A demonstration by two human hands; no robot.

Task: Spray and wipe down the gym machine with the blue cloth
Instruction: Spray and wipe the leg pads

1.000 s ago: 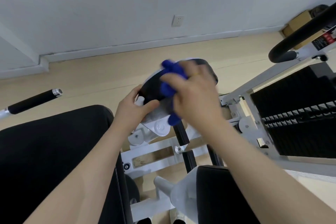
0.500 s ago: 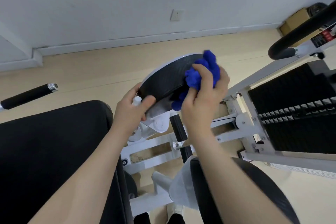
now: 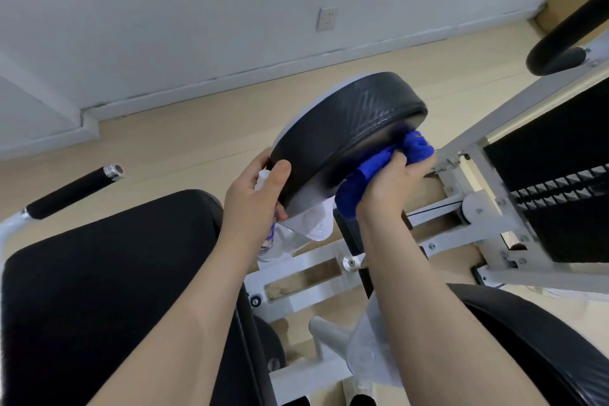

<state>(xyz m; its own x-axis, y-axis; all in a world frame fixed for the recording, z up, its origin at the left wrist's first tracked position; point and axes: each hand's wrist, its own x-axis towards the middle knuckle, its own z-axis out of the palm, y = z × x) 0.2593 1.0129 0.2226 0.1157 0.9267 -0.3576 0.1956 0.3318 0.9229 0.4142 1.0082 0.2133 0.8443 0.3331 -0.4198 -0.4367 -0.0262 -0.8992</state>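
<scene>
A round black pad [image 3: 349,128] on a white backing tilts up at the centre of the gym machine. My right hand [image 3: 392,184] grips the bunched blue cloth [image 3: 379,168] and presses it against the pad's lower right edge. My left hand [image 3: 253,198] clasps the pad's left edge with the thumb on its face, and also holds a small clear spray bottle [image 3: 268,241] whose white top shows behind the fingers.
A black seat pad [image 3: 108,290] fills the lower left and another [image 3: 527,346] the lower right. The white frame [image 3: 487,217] and black weight stack [image 3: 560,181] stand at right. A black handle [image 3: 71,193] juts out at left, a curved grip [image 3: 560,46] at upper right.
My right hand has carried the blue cloth from the pad's upper face across to its lower right edge. The left hand has stayed on the pad's left edge.
</scene>
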